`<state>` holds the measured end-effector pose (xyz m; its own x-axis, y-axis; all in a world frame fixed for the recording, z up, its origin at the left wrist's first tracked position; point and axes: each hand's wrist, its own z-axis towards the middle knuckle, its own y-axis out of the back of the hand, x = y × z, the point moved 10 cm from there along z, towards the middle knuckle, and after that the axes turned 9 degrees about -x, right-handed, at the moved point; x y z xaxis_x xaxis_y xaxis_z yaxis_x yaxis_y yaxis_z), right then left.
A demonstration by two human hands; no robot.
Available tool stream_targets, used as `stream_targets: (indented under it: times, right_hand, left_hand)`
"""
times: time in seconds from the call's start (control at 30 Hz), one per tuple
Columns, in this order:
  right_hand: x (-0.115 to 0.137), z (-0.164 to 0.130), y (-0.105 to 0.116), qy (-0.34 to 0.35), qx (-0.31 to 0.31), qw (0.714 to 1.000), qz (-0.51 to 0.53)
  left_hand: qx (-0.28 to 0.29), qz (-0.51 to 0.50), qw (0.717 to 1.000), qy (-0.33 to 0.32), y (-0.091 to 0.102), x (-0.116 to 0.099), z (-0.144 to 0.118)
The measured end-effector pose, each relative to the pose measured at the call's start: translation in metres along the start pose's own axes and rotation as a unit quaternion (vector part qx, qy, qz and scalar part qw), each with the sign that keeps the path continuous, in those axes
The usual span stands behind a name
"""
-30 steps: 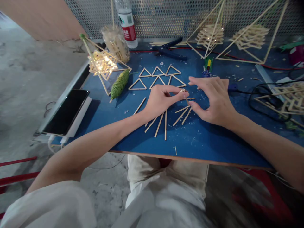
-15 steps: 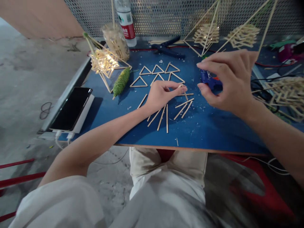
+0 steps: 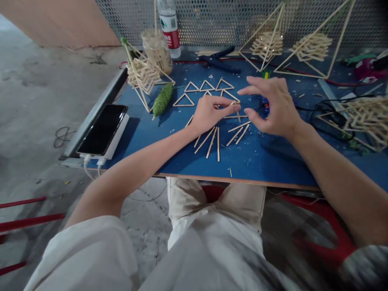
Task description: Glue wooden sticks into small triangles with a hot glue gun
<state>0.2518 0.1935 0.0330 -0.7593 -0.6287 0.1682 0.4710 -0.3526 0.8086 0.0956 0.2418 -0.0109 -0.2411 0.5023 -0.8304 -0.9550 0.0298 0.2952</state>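
Observation:
Between thumb and forefinger, my left hand pinches a short wooden stick above the blue table. My right hand is open, thumb and fingers apart, just right of the left fingertips. Behind it, partly hidden, lies a blue tool that looks like a glue gun. Several small stick triangles lie in rows beyond my left hand. Loose sticks fan out on the near side, with a few more below the fingertips.
A phone on a white block lies at the table's left edge. A green yarn bundle, stick jar, water bottle and dark blue pliers stand or lie farther back. Stick lanterns and black cables are behind and right.
My right hand has moved left, away from the blue tool and closer to my left hand. The left hand keeps its pinch on the stick. The view has shifted slightly.

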Motion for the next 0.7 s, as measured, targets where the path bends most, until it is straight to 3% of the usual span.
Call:
stream_targets:
  times: [0.07,0.33,0.47,0.7]
  right_hand:
    - [0.003,-0.003,0.005,0.033,-0.034,0.999,0.014]
    - [0.014,-0.008,0.000,0.071,-0.015,0.996,0.060]
    - [0.020,-0.008,0.001,0.124,-0.046,0.988,0.084]
    - [0.024,-0.007,0.004,0.122,-0.053,0.988,0.078]
  left_hand:
    - [0.000,0.003,1.000,0.004,0.000,0.001,0.000]
    - [0.001,0.017,1.000,-0.005,0.002,-0.001,0.000]
    - [0.006,0.018,1.000,0.003,0.001,0.001,-0.001]
    - [0.010,0.003,1.000,0.010,0.001,0.005,0.000]
